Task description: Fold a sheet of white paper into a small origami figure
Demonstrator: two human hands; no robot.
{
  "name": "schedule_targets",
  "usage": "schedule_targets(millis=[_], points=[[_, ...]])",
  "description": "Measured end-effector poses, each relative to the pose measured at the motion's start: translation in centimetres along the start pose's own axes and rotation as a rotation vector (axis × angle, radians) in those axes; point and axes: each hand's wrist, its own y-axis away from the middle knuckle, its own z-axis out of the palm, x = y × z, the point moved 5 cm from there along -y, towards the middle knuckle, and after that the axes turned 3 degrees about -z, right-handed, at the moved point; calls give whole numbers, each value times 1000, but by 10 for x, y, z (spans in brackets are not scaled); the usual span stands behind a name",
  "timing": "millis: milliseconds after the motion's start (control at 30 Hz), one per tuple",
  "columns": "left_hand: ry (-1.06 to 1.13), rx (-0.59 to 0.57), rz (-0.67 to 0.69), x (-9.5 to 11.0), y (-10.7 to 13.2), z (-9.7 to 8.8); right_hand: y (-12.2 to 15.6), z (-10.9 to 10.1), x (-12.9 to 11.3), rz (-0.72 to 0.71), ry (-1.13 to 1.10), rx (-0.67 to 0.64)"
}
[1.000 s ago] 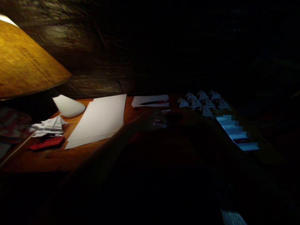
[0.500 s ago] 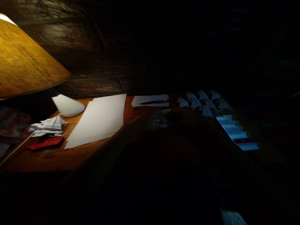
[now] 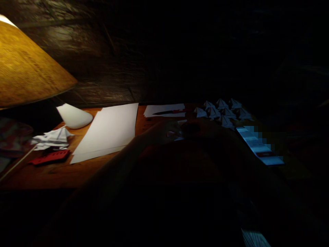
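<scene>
In the dim middle of the wooden table, my left hand (image 3: 164, 129) is closed on a small piece of white paper (image 3: 179, 138), of which only bits show between the fingers. My right hand (image 3: 203, 129) meets it from the other side; it is so dark that its fingers are hard to make out. Just beyond the hands, a knife (image 3: 167, 112) with a red handle lies across small white sheets (image 3: 164, 107). Several folded paper figures (image 3: 212, 112) stand in a group at the back right, past my right hand.
Large white sheets (image 3: 108, 130) lie left of my hands. Farther left are a lamp base (image 3: 74, 116), a crumpled striped paper (image 3: 53, 138) and a red object (image 3: 51, 157) under a big lampshade (image 3: 31, 65). A lit phone (image 3: 258, 145) rests at the right. A dark wall stands behind.
Both hands stay close together at nearly the same spot, with only a slight shift of the fingers around the paper. Everything else on the table lies as before.
</scene>
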Motion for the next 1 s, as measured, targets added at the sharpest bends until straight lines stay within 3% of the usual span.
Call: schedule_targets(millis=[1000], points=[[26,-21,-22,1,0,0,1,-1,-2,41,48,7]])
